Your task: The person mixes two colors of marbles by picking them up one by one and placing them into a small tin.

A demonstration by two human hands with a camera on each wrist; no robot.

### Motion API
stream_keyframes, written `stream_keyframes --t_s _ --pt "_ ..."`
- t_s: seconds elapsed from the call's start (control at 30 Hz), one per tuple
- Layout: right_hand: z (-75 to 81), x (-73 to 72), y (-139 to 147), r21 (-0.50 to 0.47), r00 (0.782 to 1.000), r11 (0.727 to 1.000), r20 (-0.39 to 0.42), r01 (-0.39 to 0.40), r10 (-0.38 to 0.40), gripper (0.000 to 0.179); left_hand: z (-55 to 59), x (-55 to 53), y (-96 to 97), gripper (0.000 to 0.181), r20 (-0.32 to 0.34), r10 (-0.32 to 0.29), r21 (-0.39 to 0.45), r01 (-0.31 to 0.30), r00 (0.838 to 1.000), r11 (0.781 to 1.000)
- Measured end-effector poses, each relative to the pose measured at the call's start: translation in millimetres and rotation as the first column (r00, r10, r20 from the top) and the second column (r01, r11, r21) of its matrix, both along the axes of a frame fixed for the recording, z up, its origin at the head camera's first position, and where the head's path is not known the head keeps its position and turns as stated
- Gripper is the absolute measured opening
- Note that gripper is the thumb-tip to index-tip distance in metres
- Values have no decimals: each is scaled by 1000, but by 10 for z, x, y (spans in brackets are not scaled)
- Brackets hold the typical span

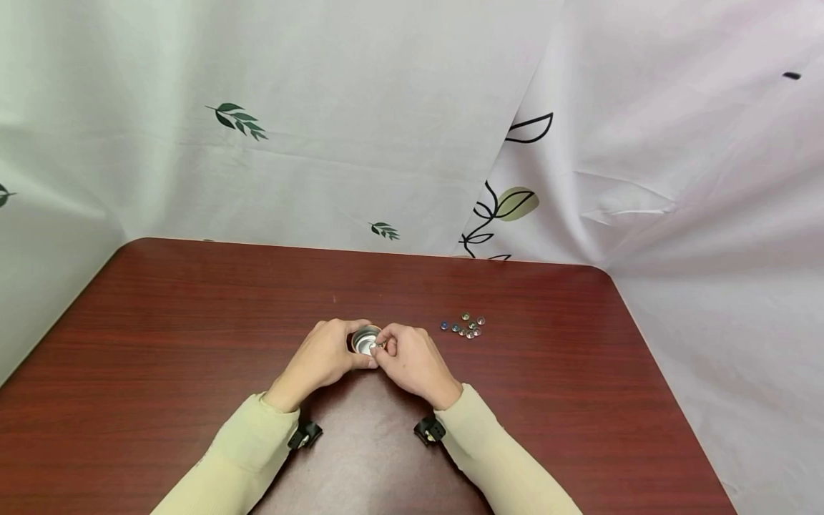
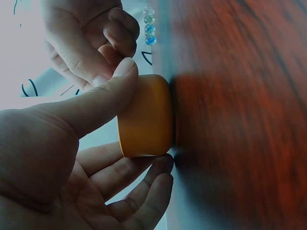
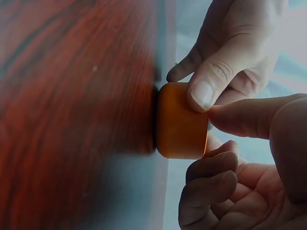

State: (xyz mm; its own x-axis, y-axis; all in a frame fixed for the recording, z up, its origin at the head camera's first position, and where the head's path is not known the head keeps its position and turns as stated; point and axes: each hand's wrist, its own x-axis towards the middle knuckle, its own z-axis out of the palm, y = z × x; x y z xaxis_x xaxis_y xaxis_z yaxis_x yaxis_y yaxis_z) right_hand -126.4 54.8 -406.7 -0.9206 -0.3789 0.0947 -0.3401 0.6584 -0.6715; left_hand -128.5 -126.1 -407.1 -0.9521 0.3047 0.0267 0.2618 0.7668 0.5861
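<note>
Cropped sleeves (image 1: 238, 450), part-hidden cup (image 2: 146, 117), bead (image 3: 210, 126) barely visible

The counter (image 1: 547, 400) has a red-brown surface with dark wood grain, and its far corners are rounded. A pale shine lies on its near middle part. Beyond the far edge there hangs a white cloth (image 1: 360, 71), which also covers the left and right sides. On its far left part is printed a green sprig (image 1: 241, 120); a smaller sprig (image 1: 385, 230) is lower, near the middle. To the right stands a black-outlined plant (image 1: 517, 204) with one pale green leaf. The right part shows creases.
</note>
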Motion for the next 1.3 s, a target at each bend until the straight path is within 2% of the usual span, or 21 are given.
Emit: stream_keyframes --t_s 0.47,1.3 --pt "-35 -35 -3 12 1000 1000 6 -16 16 5 20 4 -14 52 -2 -5 -1 5 1000 1000" --pt "-43 -18 3 -17 1000 1000 1 4 -4 6 -2 -17 -9 53 18 3 -14 -3 1000 1000"
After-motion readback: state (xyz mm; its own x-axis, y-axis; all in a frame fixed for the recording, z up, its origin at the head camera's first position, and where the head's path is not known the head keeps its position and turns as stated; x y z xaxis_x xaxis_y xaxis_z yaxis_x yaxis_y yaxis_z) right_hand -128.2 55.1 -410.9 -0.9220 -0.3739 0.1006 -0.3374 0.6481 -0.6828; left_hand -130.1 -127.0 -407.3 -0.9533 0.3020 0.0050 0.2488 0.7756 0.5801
